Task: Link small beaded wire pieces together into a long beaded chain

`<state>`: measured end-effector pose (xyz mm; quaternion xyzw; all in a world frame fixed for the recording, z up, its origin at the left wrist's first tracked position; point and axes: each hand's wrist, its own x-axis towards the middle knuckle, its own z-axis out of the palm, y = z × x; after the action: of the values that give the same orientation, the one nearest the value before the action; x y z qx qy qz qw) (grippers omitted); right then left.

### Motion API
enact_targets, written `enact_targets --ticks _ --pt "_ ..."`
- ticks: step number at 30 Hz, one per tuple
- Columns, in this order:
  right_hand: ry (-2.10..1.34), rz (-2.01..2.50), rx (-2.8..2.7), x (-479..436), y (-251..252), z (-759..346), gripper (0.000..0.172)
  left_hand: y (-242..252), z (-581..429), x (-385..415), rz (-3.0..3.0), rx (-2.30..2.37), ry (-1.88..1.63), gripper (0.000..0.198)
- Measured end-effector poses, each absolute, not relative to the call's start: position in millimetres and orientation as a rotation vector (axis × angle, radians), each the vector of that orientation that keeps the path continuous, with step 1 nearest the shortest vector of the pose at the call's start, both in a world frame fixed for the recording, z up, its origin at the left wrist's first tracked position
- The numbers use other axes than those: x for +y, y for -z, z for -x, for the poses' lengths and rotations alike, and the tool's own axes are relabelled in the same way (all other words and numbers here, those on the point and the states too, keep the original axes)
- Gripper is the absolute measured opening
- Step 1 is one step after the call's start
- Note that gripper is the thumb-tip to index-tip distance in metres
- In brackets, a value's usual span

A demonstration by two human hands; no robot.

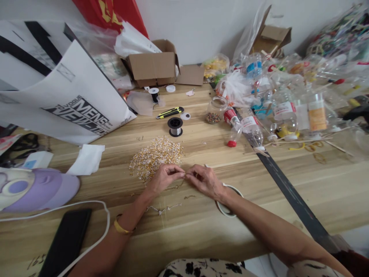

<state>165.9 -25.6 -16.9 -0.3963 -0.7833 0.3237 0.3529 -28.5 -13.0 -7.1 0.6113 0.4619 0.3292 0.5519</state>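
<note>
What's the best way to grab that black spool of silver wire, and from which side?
Probably pinch the spool by its upper rim, coming from above and the right. It stands on end, and that rim juts out beyond the wire; the glittery pile lies just in front, the cutter just behind.

The pinched piece (185,174) is too small to identify.

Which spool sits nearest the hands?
The black spool of silvery wire, just beyond the pile of gold and clear pieces. The white-topped spool with dark winding stands farther back, near the cardboard box.
</note>
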Motion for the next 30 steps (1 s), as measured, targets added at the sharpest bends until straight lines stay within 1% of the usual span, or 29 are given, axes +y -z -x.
enact_targets --ticks 7,16,26,30 --pt "-0.881 1.021 -1.997 -25.1 19.2 -166.3 0.012 9.7 30.7 -13.4 -1.484 1.111 -0.755 0.011" --pt "-0.910 0.994 -1.994 -24.6 17.9 -166.7 0.011 4.1 27.9 -12.3 -1.428 1.128 -0.768 0.010" --pt "-0.888 1.037 -2.030 -25.2 17.1 -165.8 0.018 3.9 28.0 -12.9 -1.432 1.121 -0.783 0.011" --pt "-0.883 1.023 -2.025 -25.6 16.4 -166.1 0.018 4.0 27.9 -12.9 -1.441 1.118 -0.777 0.010"
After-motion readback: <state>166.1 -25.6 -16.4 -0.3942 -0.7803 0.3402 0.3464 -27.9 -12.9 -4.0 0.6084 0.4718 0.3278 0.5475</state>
